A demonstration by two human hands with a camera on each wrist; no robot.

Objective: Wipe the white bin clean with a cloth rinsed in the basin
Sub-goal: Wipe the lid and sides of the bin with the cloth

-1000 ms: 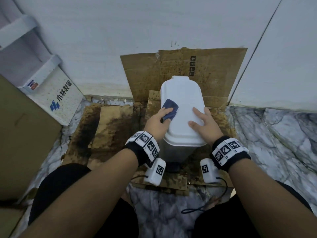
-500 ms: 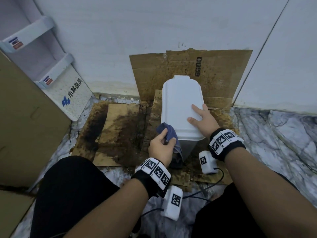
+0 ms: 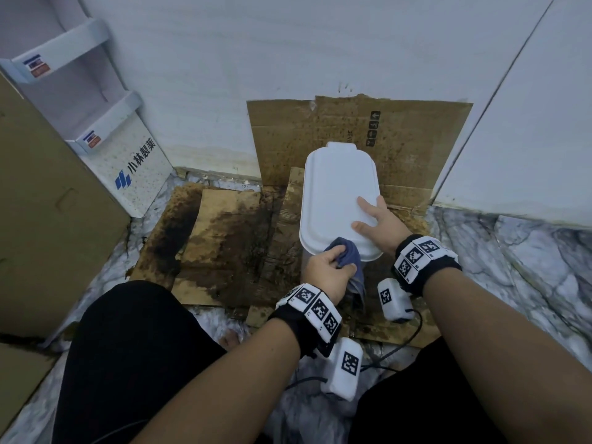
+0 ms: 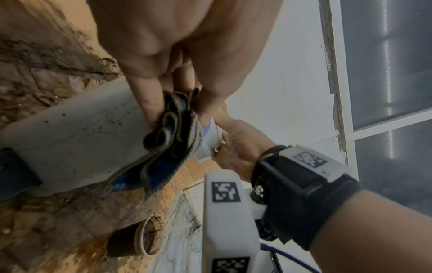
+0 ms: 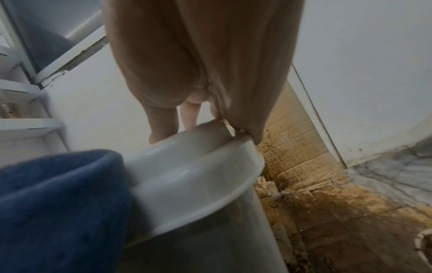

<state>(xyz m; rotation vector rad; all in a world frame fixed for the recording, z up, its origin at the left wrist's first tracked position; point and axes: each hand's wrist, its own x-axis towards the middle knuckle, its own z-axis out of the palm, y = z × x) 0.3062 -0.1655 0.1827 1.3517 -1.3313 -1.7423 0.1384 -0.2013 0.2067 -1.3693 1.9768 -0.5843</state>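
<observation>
The white bin (image 3: pixel 336 190) stands on stained cardboard against the wall, its lid down. My left hand (image 3: pixel 326 274) grips a blue cloth (image 3: pixel 347 256) at the lid's near rim, and the cloth hangs down the bin's front. In the left wrist view the folded cloth (image 4: pixel 170 133) is pinched against the bin's grey front wall (image 4: pixel 77 147). My right hand (image 3: pixel 378 224) rests flat on the lid's near right part, fingers straight. In the right wrist view its fingertips (image 5: pixel 161 133) touch the white lid (image 5: pixel 187 177), with the blue cloth (image 5: pixel 60 203) at lower left. No basin is in view.
Wet, dark-stained cardboard (image 3: pixel 224 245) covers the floor left of the bin and leans on the wall (image 3: pixel 410 139) behind it. A white shelf stand (image 3: pixel 128 161) and a large cardboard box (image 3: pixel 48 219) stand at the left. Marble floor (image 3: pixel 512 267) lies to the right.
My left hand has drawn the cloth from the lid's top left down to the near rim, then rightward along the front. The right hand stays on the lid.
</observation>
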